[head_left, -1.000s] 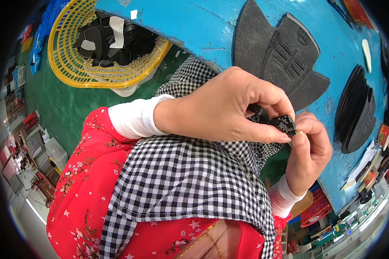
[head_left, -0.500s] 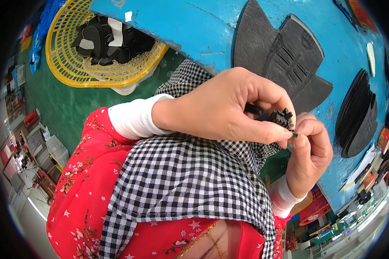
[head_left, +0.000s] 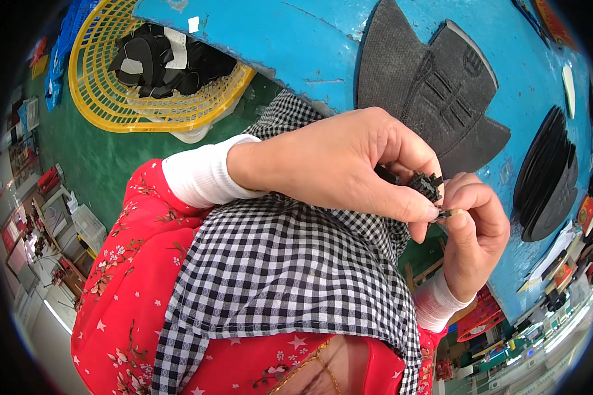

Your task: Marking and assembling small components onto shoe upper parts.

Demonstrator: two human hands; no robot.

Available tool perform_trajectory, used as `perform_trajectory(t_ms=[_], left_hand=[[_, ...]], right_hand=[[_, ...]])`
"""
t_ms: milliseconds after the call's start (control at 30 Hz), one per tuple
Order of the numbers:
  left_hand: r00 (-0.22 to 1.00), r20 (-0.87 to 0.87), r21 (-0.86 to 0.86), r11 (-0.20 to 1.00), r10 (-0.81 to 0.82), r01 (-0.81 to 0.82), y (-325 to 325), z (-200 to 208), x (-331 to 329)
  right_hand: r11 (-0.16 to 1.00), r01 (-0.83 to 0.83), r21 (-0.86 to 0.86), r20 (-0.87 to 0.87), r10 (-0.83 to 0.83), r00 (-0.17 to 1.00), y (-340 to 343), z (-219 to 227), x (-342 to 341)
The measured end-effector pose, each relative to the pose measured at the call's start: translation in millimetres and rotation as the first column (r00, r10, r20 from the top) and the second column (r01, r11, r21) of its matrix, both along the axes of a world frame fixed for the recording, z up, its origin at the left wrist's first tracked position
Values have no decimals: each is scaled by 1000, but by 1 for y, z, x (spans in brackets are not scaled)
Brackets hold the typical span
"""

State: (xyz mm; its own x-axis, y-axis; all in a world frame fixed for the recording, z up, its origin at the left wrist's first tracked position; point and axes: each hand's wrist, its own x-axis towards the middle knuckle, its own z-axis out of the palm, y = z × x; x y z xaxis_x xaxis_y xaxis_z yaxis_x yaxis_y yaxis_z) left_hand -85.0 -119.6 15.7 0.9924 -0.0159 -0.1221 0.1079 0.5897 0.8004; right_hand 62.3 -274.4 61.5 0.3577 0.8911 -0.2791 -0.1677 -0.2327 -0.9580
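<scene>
My left hand point(head_left: 339, 168) is closed around a bundle of small black strips point(head_left: 427, 185), whose ends stick out between thumb and fingers. Most of the bundle is hidden in the palm. Facing it, my right hand point(head_left: 474, 230) pinches one small dark piece point(head_left: 447, 214) between thumb and forefinger. That piece spans the short gap between the two thumbs, its other end at my left thumb tip. Beyond my hands, black textured shoe upper pieces point(head_left: 435, 85) lie flat on the blue table point(head_left: 296, 39).
A yellow basket point(head_left: 85, 99) holding black cut pieces stands left of the table. Right on the table lies a stack of black curved pieces point(head_left: 547, 174), with a pale slim object point(head_left: 568, 92) behind it. A red basket point(head_left: 479, 319) sits below the table's near right edge.
My hands have drawn slightly apart, and more of the small piece shows between the thumb tips. The bundle has turned a little in my left hand.
</scene>
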Motion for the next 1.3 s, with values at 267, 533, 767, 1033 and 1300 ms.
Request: perform_trajectory(t_ms=[267, 533, 767, 1033, 1300], left_hand=[[990, -12, 277, 952, 141, -133, -2, 9, -4], [987, -38, 109, 983, 154, -149, -9, -3, -4], [990, -66, 67, 991, 124, -120, -11, -4, -6], [996, -64, -77, 995, 54, -59, -12, -6, -6], [995, -95, -214, 975, 39, -59, -16, -4, -8]], right_hand=[[998, 32, 47, 456, -50, 888, 3, 1, -14], [986, 128, -109, 273, -94, 957, 2, 7, -19], [998, -30, -61, 382, 51, 923, -1, 0, -11], [990, 44, -130, 45, -38, 998, -6, -1, -12], [978, 203, -39, -46, -205, 978, -19, -15, -8]])
